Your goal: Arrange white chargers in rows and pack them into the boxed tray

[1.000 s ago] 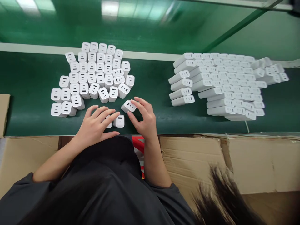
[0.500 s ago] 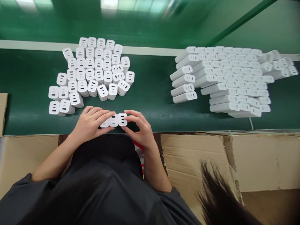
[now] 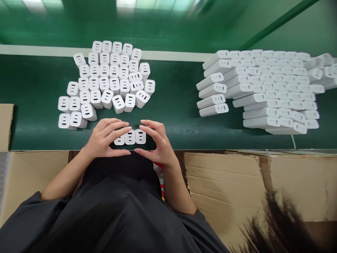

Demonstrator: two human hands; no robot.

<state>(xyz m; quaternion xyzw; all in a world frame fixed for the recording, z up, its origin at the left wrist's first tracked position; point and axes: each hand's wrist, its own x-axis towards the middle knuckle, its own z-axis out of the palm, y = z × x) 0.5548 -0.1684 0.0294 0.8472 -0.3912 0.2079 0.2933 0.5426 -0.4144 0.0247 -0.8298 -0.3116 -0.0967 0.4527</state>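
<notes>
At the near edge of the green table (image 3: 175, 112), 3 white charger blocks (image 3: 130, 138) stand in a row. Around them, the left hand (image 3: 103, 139) and right hand (image 3: 158, 142) are spread, gripping nothing; an uneven push could, I think, tip 1 over the edge.

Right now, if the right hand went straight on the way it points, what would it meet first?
Probably the white, rounded, slotted block at the right end of the row of three, within the curve of the right hand; depth is unclear, so they may be touching.
</notes>
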